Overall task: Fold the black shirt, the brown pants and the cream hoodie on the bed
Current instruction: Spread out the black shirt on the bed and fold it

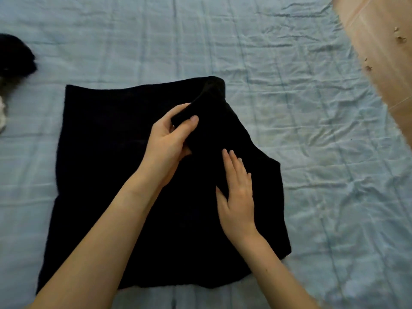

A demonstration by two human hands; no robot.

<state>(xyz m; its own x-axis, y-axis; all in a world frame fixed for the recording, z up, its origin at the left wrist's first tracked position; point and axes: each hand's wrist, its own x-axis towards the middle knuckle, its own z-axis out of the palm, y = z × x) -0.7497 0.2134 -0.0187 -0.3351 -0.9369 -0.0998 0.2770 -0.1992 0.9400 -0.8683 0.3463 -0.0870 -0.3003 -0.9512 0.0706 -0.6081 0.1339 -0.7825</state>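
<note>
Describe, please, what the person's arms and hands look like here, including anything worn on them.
The left forearm and the right forearm are bare, with no sleeves in view. The left hand and the right hand wear no gloves, and no rings, watch or bracelet show. The visible nails look short and unpainted.

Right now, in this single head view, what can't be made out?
1. Head view: crumpled dark cloth at the left edge, cut off by the frame; garment type unclear.
2. Head view: pale cloth scrap below it, mostly outside the frame.
3. Head view: black fabric shirt; its seams and layers are lost in the darkness.
4. Head view: left hand; its fingers are partly hidden behind the sleeve it holds.
</note>
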